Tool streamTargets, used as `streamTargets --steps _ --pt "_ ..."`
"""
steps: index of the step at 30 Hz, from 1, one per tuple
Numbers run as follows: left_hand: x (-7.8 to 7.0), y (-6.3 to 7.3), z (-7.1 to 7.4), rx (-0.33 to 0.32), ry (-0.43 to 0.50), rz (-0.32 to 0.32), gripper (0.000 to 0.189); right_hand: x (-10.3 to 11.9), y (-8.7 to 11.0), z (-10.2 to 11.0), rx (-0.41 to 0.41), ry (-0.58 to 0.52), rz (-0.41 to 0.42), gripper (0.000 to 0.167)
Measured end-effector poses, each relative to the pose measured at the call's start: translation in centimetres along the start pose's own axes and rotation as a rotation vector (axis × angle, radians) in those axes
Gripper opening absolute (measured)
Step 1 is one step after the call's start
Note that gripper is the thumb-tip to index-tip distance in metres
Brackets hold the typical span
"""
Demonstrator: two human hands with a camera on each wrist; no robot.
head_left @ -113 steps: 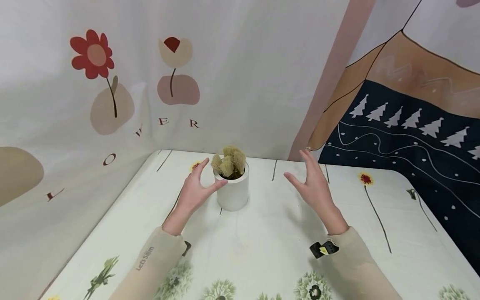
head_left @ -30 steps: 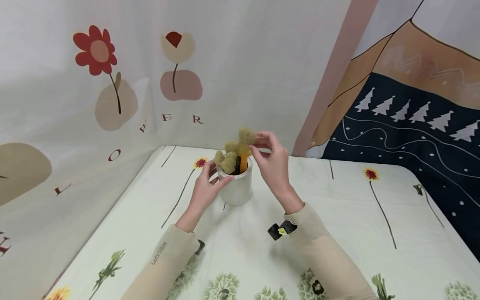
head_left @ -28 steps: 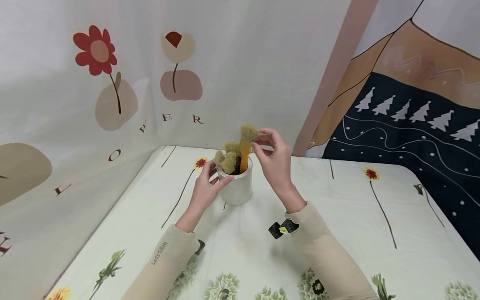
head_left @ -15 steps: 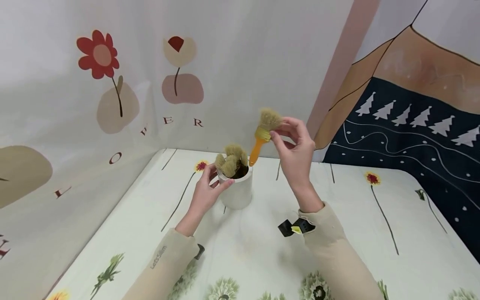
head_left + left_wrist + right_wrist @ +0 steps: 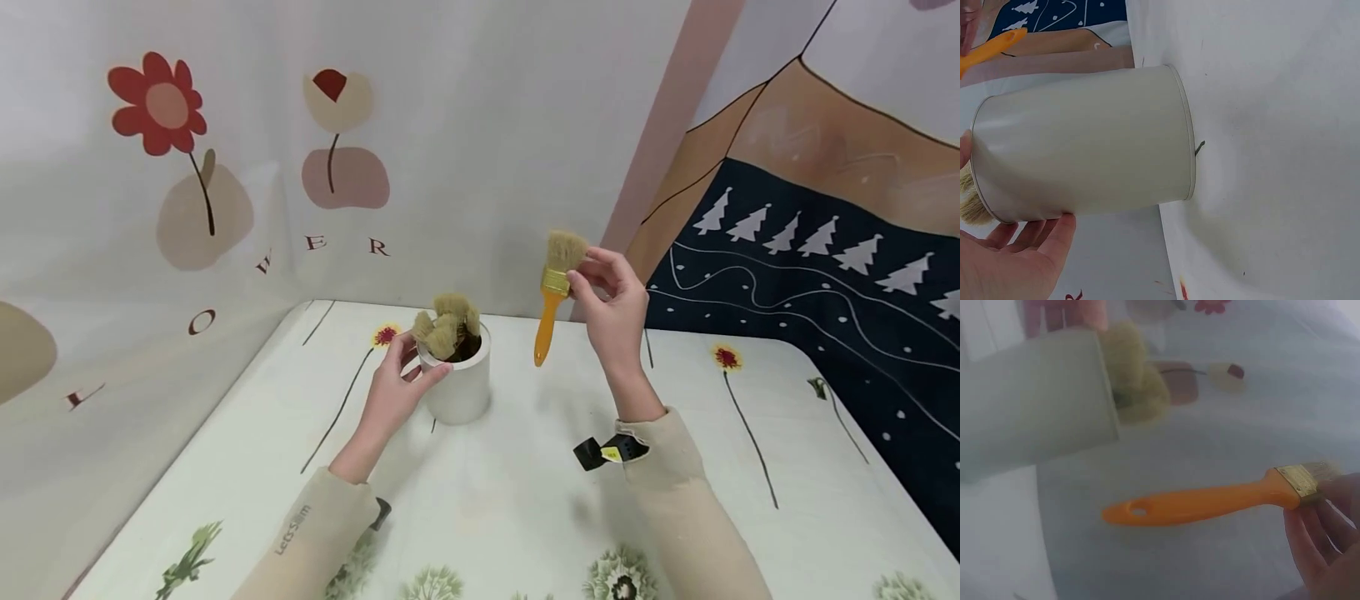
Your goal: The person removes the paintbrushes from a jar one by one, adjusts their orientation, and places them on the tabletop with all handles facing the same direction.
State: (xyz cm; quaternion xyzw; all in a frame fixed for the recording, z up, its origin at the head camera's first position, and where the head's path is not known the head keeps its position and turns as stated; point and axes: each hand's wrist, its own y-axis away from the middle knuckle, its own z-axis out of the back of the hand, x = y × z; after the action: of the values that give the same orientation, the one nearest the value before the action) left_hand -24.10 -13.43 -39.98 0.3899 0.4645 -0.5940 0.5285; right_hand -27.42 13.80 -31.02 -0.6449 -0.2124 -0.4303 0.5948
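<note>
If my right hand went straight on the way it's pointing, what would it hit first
Probably the white cloth behind, with the brush in your right hand going along. The pot stands left of that line. How far off the cloth hangs is unclear.

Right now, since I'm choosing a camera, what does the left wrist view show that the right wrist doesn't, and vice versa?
Only left wrist: navy fabric with white trees; dark mark at the foot of the white pot.
Only right wrist: metal ferrule and handle hole of the brush.
Both, in part: the pot, bristles, orange handle, left hand and right hand.
</note>
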Motion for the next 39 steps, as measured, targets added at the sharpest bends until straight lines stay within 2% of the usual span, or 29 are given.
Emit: streamTargets --steps 8,13,23,39 --pt "0.0 0.0 0.1 -0.001 0.000 -0.003 0.072 -3.6 0.1 0.2 0.027 0.056 -0.146 0.036" --pt "0.0 0.1 0.1 -0.002 -0.004 0.003 0.072 -5.8 0.2 0.0 0.049 0.043 -0.269 0.036" --pt "-0.1 0.2 0.0 -0.005 -0.011 0.013 0.072 -9.3 0.8 -0.6 0.103 0.047 -0.448 0.039" --pt "-0.1 0.2 0.0 -0.006 -0.003 0.008 0.073 -12.5 1.6 -1.8 0.169 0.118 -0.622 0.039"
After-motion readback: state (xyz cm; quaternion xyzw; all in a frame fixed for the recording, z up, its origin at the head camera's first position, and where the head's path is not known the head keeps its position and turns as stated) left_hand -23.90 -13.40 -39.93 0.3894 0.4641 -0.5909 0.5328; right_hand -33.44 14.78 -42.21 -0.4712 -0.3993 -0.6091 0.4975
